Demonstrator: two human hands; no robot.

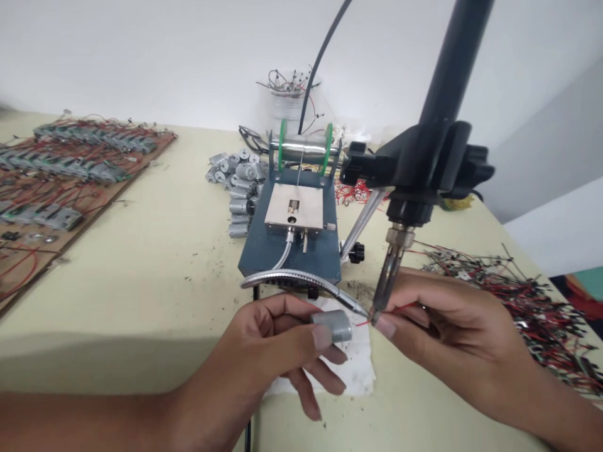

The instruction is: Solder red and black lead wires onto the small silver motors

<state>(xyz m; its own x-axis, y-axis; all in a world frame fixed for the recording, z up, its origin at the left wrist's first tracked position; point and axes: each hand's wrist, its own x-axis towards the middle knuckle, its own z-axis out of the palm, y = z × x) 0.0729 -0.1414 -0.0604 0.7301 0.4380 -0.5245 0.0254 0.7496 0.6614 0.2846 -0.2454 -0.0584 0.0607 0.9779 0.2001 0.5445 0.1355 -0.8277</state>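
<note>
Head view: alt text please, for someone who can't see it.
Left hand holds a grey motor; right hand holds a red wire beside a soldering iron's tip. Behind stands a dark blue solder feeder with a green-rimmed spool, grey motors piled to its left.

Noted: grey on motor [333, 324]; red on wire [362, 323]. Dark blue-grey on feeder base [320, 254]; green on spool rims [282, 147]. Ribbed silver on flexible tube [301, 275]. Pale yellow on tabletop [155, 276]; white on paper [360, 373]. Red and black, possibly some white, on blurred wire pile [541, 326].
</note>
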